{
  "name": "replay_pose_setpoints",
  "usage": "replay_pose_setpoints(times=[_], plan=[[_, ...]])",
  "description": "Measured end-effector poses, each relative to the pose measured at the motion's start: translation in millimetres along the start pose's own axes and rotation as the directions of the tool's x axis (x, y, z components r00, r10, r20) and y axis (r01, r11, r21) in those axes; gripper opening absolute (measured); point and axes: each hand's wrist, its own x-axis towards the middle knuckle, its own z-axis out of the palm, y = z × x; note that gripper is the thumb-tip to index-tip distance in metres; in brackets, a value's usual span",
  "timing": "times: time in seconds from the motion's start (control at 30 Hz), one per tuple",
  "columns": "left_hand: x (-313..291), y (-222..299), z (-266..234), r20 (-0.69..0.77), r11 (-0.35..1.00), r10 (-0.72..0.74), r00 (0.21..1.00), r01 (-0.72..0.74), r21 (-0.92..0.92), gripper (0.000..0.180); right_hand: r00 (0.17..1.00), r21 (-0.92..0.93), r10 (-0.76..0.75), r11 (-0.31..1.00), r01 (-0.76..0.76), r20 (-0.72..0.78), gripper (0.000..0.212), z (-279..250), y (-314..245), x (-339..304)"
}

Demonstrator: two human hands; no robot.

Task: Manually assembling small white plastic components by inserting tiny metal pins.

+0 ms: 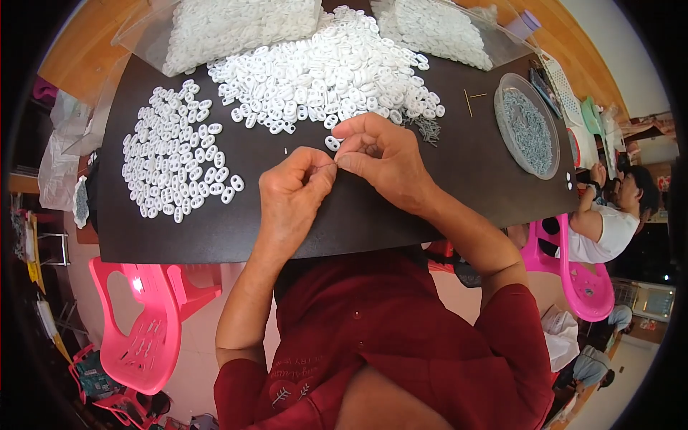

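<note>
My left hand (295,192) and my right hand (381,163) meet fingertip to fingertip above the middle of the dark table (287,233). The left one is closed in a pinch. On the right hand, thumb and fingers also come together at that spot; whatever they grip is too small or hidden to name. Beside the right fingertips shows a white oval piece with two holes (332,143); I cannot tell whether it lies on the table or touches the fingers. Beyond the hands spreads a big heap of such white pieces (315,72). Small grey screws (427,130) lie at its right edge.
To the left lies a flatter spread of white pieces (175,154). Clear bins of white parts (240,32) stand at the back. On the right are a round tub of grey screws (530,132) and two brass-coloured pins (469,102). A pink chair (147,322) and a seated person (609,215) flank the table.
</note>
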Motion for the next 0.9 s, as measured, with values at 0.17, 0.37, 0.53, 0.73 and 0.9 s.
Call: replay_pose_setpoints(times=[0.17, 0.37, 0.53, 0.73, 0.9], plan=[[2.5, 2.6, -1.0, 0.030, 0.969, -0.157, 0.987, 0.160, -0.187, 0.005, 0.992, -0.172, -0.121, 0.979, 0.114, -0.031, 0.028, 3.9, -5.6, 0.5], [-2.2, -4.0, 4.0, -0.061, 0.974, 0.152, 0.986, -0.139, 0.180, 0.005, 0.997, -0.010, -0.068, 0.998, 0.068, -0.034, 0.029, 5.5, -0.6, 2.6], [2.7, 2.0, -0.7, -0.020, 0.953, -0.193, 0.981, 0.182, -0.243, 0.006, 0.994, 0.006, -0.076, 0.997, 0.076, -0.077, 0.031, 8.7, 0.2, 1.2], [5.0, 14.6, -4.5, 0.039, 0.871, -0.357, 0.933, 0.348, -0.345, 0.010, 0.985, -0.039, -0.118, 0.993, 0.114, -0.126, 0.031, 10.9, -1.4, -1.0], [5.2, 12.1, -4.5, 0.081, 0.801, -0.394, 0.916, 0.385, -0.458, 0.011, 0.931, -0.247, -0.323, 0.928, 0.277, -0.171, 0.030, 13.7, 2.2, -2.5]])
